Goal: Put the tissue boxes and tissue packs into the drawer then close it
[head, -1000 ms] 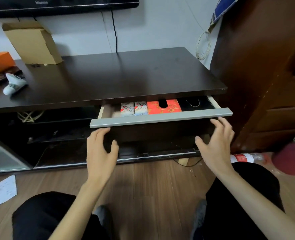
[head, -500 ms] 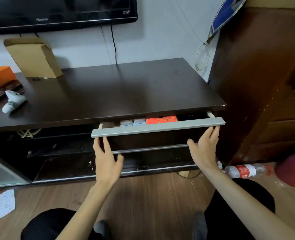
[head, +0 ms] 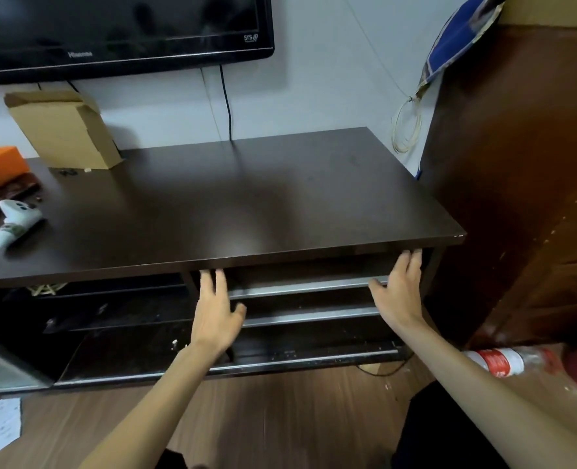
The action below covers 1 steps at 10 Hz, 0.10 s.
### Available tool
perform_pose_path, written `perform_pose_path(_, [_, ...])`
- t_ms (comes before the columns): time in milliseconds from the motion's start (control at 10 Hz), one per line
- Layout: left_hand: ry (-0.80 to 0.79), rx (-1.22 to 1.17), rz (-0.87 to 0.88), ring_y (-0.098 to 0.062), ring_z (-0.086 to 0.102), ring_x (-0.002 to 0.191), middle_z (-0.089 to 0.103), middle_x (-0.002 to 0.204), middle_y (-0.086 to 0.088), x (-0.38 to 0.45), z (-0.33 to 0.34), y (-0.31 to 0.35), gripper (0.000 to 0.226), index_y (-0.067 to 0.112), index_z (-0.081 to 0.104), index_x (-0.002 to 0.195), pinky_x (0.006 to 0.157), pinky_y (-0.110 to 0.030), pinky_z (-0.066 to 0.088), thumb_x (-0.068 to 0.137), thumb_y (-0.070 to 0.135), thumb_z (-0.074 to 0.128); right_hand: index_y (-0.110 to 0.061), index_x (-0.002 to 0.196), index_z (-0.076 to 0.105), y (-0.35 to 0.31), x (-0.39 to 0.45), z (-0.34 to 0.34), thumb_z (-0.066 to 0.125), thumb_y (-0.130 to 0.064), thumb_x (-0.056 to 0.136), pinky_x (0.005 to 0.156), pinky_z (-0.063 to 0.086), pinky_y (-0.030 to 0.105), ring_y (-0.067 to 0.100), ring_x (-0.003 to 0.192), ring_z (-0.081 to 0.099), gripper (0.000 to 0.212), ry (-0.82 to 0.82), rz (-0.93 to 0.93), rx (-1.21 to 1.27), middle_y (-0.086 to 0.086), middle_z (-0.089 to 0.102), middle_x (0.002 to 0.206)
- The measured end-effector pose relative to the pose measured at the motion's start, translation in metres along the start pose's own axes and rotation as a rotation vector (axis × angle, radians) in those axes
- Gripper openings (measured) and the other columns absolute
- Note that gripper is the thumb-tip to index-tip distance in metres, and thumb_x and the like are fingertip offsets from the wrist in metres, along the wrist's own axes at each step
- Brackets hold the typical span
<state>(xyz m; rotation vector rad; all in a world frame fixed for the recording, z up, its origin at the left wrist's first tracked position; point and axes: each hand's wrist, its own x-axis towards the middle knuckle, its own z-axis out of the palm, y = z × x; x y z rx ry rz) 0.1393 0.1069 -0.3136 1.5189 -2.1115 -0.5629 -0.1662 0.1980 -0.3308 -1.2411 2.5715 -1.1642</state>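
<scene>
Drawer [head: 300, 280] now pushed flush under the smooth dark-wood TV stand top [head: 246, 204] — tissue boxes and packs no longer visible inside. Left hand [head: 216, 313] and right hand [head: 398, 292] flat against its brushed-metal front, fingers spread, gripping nothing.

- Soft indoor light; a pale sheen lies on the tabletop [head: 246, 211] just above my hands.
- Shelves below them sit in deep shadow.
- Edges bend, slightly blurred.
</scene>
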Motion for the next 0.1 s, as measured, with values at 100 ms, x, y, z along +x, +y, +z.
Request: perform_pose_path(100, [-0.009, -0.030, -0.027, -0.028, 0.024, 0.152, 0.007, 0.170, -0.006, -0.0066, -0.0172, -0.0106, 0.077, 0.017, 0.022, 0.159, 0.116, -0.041, 0.032, 0.093, 0.017, 0.063, -0.006, 0.158, 0.027, 0.0119, 0.0010, -0.0163, 0.073, -0.013, 0.093, 0.116, 0.022, 0.032, 0.029, 0.156, 0.020, 0.080, -0.051, -0.036, 0.063, 0.012, 0.013, 0.171])
